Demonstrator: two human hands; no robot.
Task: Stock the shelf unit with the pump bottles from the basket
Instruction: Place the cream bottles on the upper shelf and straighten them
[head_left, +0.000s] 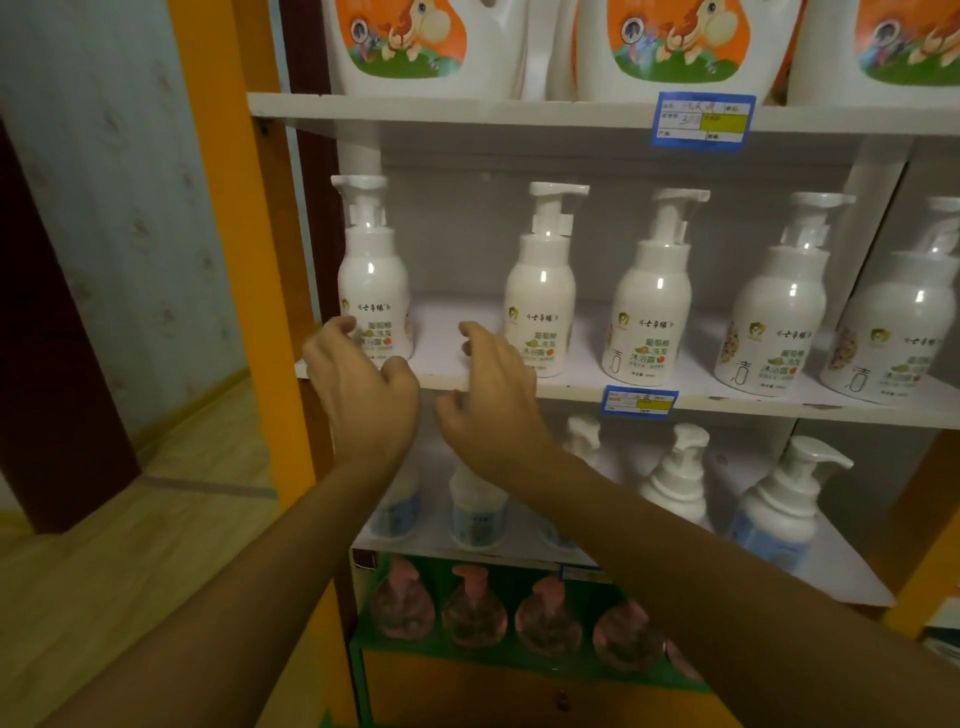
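Note:
Several white pump bottles stand in a row on the middle shelf (727, 402) of the shelf unit. My left hand (363, 384) hovers in front of the leftmost bottle (373, 280), fingers curled and apart, holding nothing. My right hand (493, 395) is just in front of the second bottle (543, 291), fingers spread, also holding nothing. Both hands sit at the shelf's front edge, a gap of bare shelf between the two bottles. The basket is not in view.
Large white jugs (670, 47) with orange labels fill the top shelf. Blue-labelled foam pump bottles (779, 509) stand one shelf down, pink round bottles (472, 613) below those. An orange post (234, 260) borders the unit on the left; wooden floor (130, 571) lies beyond.

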